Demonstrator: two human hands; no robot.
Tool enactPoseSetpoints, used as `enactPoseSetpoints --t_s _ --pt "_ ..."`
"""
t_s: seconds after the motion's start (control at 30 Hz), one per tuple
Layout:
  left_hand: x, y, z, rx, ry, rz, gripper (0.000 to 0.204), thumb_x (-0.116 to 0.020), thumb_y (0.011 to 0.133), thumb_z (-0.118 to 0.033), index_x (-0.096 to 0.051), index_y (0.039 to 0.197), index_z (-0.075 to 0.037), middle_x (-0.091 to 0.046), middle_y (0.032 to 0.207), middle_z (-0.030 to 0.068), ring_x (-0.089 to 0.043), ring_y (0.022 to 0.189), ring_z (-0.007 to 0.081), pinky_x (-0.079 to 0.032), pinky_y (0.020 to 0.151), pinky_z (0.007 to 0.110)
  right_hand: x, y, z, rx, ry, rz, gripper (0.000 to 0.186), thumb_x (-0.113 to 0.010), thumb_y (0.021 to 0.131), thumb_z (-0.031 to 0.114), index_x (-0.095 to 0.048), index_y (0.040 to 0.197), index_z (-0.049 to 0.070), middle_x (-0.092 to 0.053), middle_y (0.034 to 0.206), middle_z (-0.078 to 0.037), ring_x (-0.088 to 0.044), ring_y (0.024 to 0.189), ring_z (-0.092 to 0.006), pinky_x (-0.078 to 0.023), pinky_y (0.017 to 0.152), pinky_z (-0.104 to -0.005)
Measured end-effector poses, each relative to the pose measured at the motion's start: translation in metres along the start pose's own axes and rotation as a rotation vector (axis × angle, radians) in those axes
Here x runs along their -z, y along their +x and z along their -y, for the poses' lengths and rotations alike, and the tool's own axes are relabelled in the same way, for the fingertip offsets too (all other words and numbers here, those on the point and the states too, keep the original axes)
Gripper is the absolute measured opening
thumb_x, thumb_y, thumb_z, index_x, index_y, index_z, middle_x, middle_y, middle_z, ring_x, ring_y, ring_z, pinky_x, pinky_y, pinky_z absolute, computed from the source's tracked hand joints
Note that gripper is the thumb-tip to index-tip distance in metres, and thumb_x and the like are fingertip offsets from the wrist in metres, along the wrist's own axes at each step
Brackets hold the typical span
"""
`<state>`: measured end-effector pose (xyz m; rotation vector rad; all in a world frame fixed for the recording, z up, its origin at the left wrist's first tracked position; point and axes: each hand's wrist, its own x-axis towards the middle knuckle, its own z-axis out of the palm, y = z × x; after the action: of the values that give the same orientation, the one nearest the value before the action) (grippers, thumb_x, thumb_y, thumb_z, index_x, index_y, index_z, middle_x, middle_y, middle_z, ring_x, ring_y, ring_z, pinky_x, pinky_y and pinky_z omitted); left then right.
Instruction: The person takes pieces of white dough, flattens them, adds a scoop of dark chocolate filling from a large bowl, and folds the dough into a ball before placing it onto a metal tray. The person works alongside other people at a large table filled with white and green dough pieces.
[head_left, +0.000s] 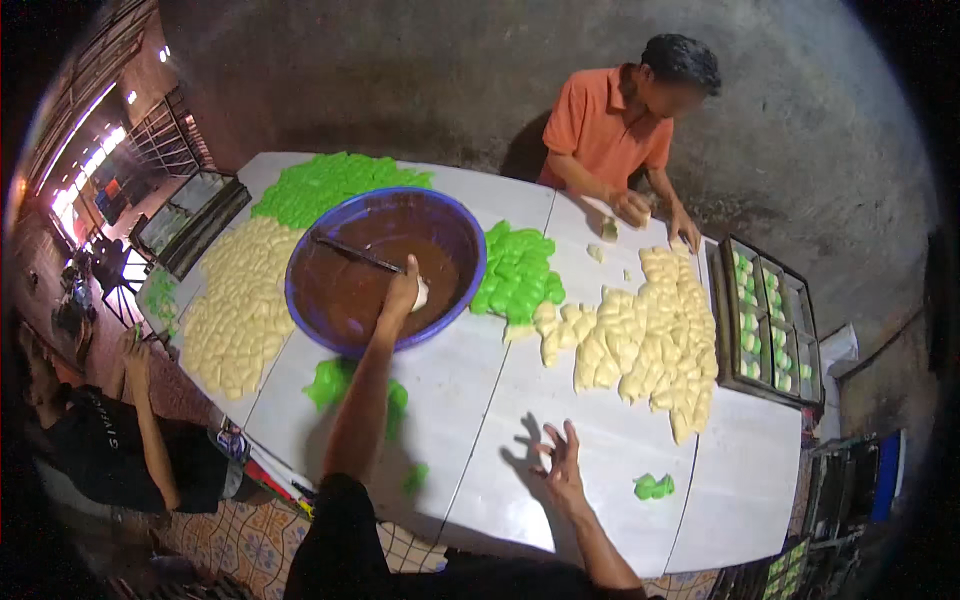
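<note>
My left hand (402, 290) reaches into a purple-blue basin (462, 290) with brown contents, closed on a white object (420, 296) too small to identify. A dark long tool (350, 251) lies across the basin, its end by that hand. My right hand (560, 465) is open over the white table (500, 500), fingers spread, holding nothing. Green dough (515, 270) and cream dough pieces (640, 340) lie right of the basin. Small green lumps (330, 382) lie by my left forearm, another (653, 487) right of my right hand.
More green (330, 180) and cream dough (235, 310) cover the table's left part. A person in orange (595, 120) works across the table; one in black (130, 450) stands at left. A compartmented tray (770, 320) sits right, metal trays (190, 220) back left, racks (850, 490) lower right.
</note>
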<state>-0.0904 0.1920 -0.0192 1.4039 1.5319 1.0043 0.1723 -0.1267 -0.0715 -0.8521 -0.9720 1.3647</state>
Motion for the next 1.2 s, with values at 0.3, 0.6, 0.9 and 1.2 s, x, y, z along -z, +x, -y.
enactPoseSetpoints --t_s 0.3,0.6,0.9,1.2 --pt "-0.038 0.017 -0.002 0.323 0.07 0.357 0.078 -0.015 0.082 -0.078 -0.046 0.054 -0.013 -0.039 0.047 -0.0012 -0.035 0.038 0.0103 -0.027 0.037 0.028 0.004 0.016 -0.007 0.041 0.327 0.047 0.075 -0.066 0.085 0.029 -0.019 0.144 0.031 -0.026 0.144 -0.011 -0.029 0.132 -0.0305 -0.029 0.105 -0.0569" --pt "-0.086 -0.231 -0.049 0.502 -1.09 0.784 0.096 -0.025 0.086 -0.072 -0.037 0.13 0.012 -0.048 0.125 0.0287 -0.05 0.115 0.0352 -0.038 0.098 0.047 0.0 0.019 0.003 -0.328 0.846 -0.168 0.044 -0.046 0.097 0.026 -0.04 0.126 -0.007 -0.055 0.11 -0.015 -0.059 0.099 -0.0181 -0.052 0.082 -0.032" --pt "-0.128 -0.349 -0.03 0.259 -0.554 0.494 0.042 -0.054 0.091 -0.018 -0.048 0.127 0.001 -0.057 0.11 0.0126 -0.058 0.097 0.0206 -0.049 0.084 0.034 0.015 -0.066 0.04 0.274 -0.993 -0.078 0.043 -0.063 0.08 0.005 -0.055 0.122 0.006 -0.048 0.115 -0.015 -0.045 0.109 -0.0296 -0.04 0.089 -0.0359" --pt "-0.165 -0.394 -0.02 -0.014 -0.577 0.511 0.023 -0.053 0.093 -0.013 -0.057 0.097 0.009 -0.062 0.096 0.0163 -0.065 0.086 0.0248 -0.055 0.08 0.037 0.042 -0.106 0.066 0.161 -0.164 -0.343 0.018 -0.062 0.081 -0.004 -0.065 0.098 -0.001 -0.056 0.107 -0.009 -0.055 0.097 -0.0146 -0.046 0.081 -0.0265"
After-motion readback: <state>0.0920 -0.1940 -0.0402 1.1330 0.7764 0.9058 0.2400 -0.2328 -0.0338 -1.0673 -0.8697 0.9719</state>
